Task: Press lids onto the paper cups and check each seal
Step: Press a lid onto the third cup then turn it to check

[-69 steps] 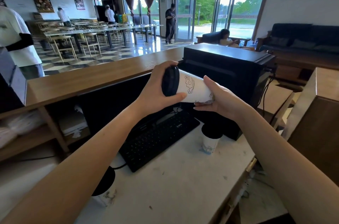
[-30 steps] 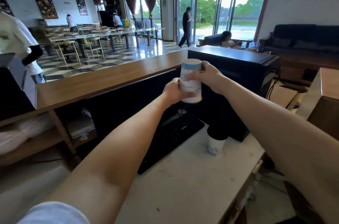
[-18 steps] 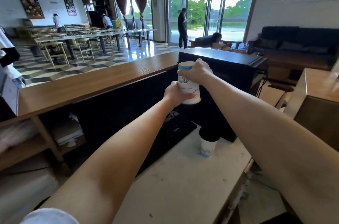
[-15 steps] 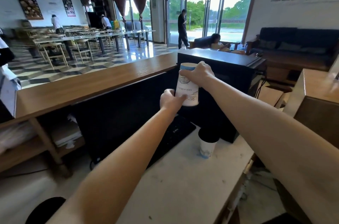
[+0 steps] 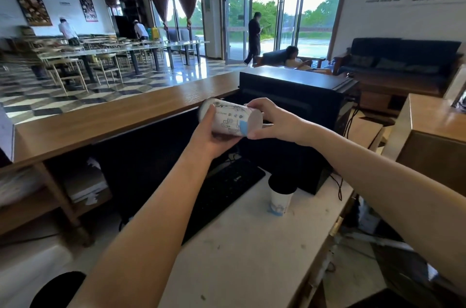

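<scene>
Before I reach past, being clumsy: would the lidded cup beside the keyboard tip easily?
Likely: the lidded cup is tall, narrowing to a small base. Its paper wall probably dents if squeezed. Toppled, it might roll across the counter.

Landmark: lidded cup point(image 5: 281, 196), standing on the white worktop point(image 5: 247, 264). In front of it I see bare worktop, an open lane. Left of it the keyboard point(image 5: 227, 191) lies flat and low. Just behind it the black machine point(image 5: 290, 95) walls off the back; a cable point(image 5: 339, 189) hangs to its right. Above it, left hand point(image 5: 209, 136) and right hand point(image 5: 274, 121) grip the tilted cup point(image 5: 230, 121) in mid-air. Further right, a wooden cabinet point(image 5: 433, 151).
</scene>
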A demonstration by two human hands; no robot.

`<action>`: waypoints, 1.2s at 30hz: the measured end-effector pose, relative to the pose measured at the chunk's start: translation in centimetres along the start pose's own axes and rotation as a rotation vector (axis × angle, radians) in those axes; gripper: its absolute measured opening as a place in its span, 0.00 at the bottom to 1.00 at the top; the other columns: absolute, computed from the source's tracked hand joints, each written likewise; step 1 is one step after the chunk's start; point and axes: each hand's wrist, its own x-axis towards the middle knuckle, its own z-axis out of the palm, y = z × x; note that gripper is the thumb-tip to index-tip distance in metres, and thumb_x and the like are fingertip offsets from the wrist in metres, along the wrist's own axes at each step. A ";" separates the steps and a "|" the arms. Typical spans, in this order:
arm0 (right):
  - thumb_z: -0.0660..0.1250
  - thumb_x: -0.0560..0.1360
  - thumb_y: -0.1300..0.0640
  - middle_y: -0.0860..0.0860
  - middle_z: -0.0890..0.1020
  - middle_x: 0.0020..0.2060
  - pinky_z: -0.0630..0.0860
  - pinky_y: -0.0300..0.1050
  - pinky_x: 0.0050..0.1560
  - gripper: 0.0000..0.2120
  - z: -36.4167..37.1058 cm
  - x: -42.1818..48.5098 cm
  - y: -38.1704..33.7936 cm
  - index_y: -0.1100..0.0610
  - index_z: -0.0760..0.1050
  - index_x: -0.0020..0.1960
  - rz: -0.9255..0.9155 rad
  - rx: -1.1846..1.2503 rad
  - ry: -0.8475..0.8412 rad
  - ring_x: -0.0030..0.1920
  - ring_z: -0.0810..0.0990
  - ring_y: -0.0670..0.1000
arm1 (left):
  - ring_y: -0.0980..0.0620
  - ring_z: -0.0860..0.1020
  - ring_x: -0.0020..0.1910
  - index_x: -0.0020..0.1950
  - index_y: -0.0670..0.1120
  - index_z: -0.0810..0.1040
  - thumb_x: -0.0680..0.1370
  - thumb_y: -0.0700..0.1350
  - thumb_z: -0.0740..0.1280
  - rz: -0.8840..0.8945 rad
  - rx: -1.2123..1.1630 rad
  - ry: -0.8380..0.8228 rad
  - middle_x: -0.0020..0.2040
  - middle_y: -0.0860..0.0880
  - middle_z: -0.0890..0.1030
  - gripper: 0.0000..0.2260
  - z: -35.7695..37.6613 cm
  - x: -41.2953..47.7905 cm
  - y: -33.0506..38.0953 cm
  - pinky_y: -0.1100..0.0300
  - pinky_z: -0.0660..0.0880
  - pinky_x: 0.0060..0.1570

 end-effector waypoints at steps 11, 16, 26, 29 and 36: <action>0.69 0.74 0.61 0.52 0.78 0.60 0.78 0.39 0.55 0.22 -2.1 0.3 -2.1 0.57 0.69 0.66 0.057 0.133 -0.180 0.59 0.79 0.48 | 0.46 0.80 0.57 0.65 0.44 0.72 0.70 0.44 0.74 0.411 0.882 -0.313 0.57 0.45 0.81 0.25 2.1 -2.5 2.4 0.51 0.77 0.56; 0.72 0.71 0.63 0.50 0.80 0.58 0.78 0.39 0.54 0.26 -1.3 0.5 -2.0 0.55 0.69 0.66 -0.016 0.194 0.015 0.57 0.79 0.48 | 0.45 0.78 0.60 0.68 0.44 0.69 0.64 0.45 0.77 0.429 1.068 -0.361 0.61 0.43 0.79 0.34 3.7 -1.9 3.9 0.47 0.74 0.61; 0.74 0.68 0.63 0.52 0.80 0.58 0.78 0.33 0.44 0.28 -1.5 2.0 -2.1 0.58 0.70 0.66 -0.035 0.203 0.207 0.53 0.80 0.48 | 0.47 0.76 0.61 0.59 0.50 0.75 0.71 0.42 0.73 0.415 1.278 -0.412 0.57 0.48 0.80 0.18 5.6 -0.7 6.5 0.47 0.72 0.64; 0.74 0.68 0.63 0.52 0.80 0.58 0.79 0.35 0.45 0.28 -1.3 2.6 -2.1 0.58 0.70 0.66 -0.037 0.182 0.223 0.54 0.80 0.50 | 0.48 0.77 0.60 0.58 0.52 0.75 0.72 0.42 0.72 0.405 1.274 -0.419 0.56 0.50 0.80 0.16 5.5 -0.8 7.0 0.48 0.73 0.63; 0.75 0.68 0.62 0.50 0.79 0.57 0.78 0.36 0.45 0.28 0.0 3.2 -1.8 0.58 0.70 0.65 -0.016 0.127 0.215 0.51 0.79 0.46 | 0.49 0.76 0.62 0.63 0.50 0.70 0.67 0.45 0.74 0.377 1.292 -0.383 0.60 0.48 0.77 0.26 4.0 -1.0 7.6 0.49 0.74 0.63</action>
